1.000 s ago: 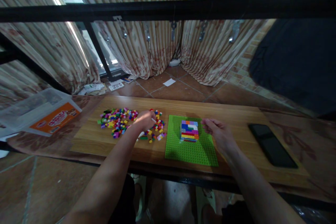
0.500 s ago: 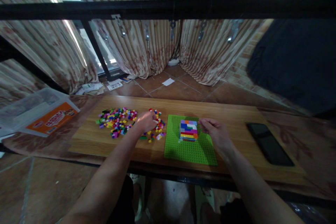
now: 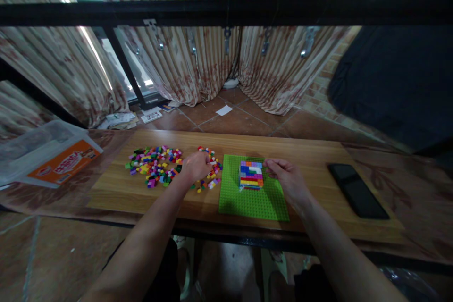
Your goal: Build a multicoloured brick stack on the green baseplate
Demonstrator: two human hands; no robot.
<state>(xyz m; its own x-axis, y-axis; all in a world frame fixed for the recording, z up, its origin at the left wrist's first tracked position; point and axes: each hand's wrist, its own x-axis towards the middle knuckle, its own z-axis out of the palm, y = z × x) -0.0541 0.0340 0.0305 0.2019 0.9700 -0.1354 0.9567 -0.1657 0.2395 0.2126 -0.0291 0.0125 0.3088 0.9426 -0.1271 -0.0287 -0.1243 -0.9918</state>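
Observation:
A green studded baseplate (image 3: 251,200) lies on the wooden table top (image 3: 141,188). On it stands a multicoloured block of small bricks (image 3: 251,174). My right hand (image 3: 287,180) rests on the plate just right of that block, fingers curled close together. My left hand (image 3: 196,165) is closed over the small heap of loose bricks (image 3: 211,177) left of the plate; what its fingers pinch is hidden. A bigger scatter of loose coloured bricks (image 3: 154,166) lies further left.
A black phone (image 3: 357,191) lies on the table at the right. A clear plastic box with an orange label (image 3: 53,158) sits at the left end. A black bar (image 3: 226,12) crosses overhead. Curtains and tiled floor lie beyond the table.
My left hand has closed over the small heap near the plate. My right hand has drawn nearer to the brick block. The view has drifted slightly.

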